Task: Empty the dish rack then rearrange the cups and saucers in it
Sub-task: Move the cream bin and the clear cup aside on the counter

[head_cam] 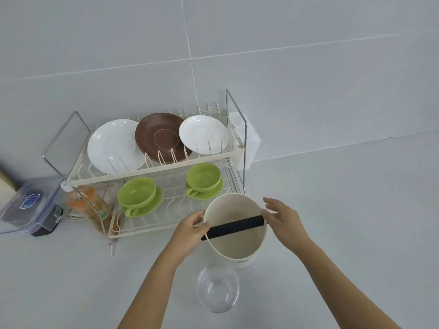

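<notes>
A two-tier wire dish rack [152, 172] stands against the wall. Its top tier holds a large white plate [111, 146], a brown plate [161, 136] and a smaller white plate [204, 134]. On the lower tier sit two green cups on green saucers, one at the left [137, 195] and one at the right [204, 180]. In front of the rack's right end is a cream pot [235, 238] with a black bar handle [234, 227] across its mouth. My left hand [190, 231] grips the pot's left rim at the handle's end. My right hand [282, 217] touches the right rim, fingers spread.
A clear glass bowl [217, 287] rests on the grey counter just in front of the pot. Left of the rack lie an orange-labelled bottle [90, 207] and a clear lidded container [31, 205]. A white plastic holder [247, 138] hangs on the rack's right side.
</notes>
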